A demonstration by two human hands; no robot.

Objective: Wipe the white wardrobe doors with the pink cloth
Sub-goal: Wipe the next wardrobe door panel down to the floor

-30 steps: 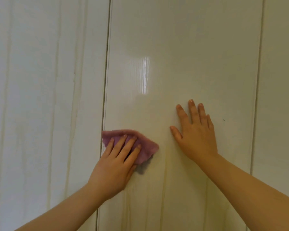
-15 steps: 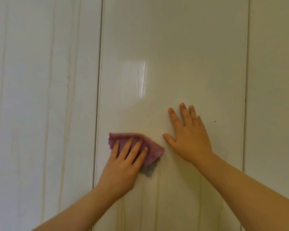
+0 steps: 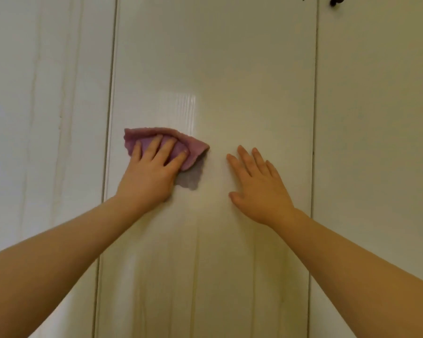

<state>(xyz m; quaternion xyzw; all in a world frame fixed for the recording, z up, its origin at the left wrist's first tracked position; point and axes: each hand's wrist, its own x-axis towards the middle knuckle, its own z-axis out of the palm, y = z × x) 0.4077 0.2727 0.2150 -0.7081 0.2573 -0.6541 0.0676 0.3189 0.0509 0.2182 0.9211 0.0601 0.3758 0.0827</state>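
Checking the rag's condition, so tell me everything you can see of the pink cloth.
The pink cloth is a soft-looking, dull mauve-pink rag, bunched into a rough wedge with wavy edges, tip pointing right. It lies against the middle white wardrobe door, near its left edge, casting a shadow below. The left hand presses it there with straight, spread fingers. The right hand rests on the door, apart from it.

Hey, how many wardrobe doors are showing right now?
3: the left door, the middle door under the pink cloth, and the right door. More may lie out of view.
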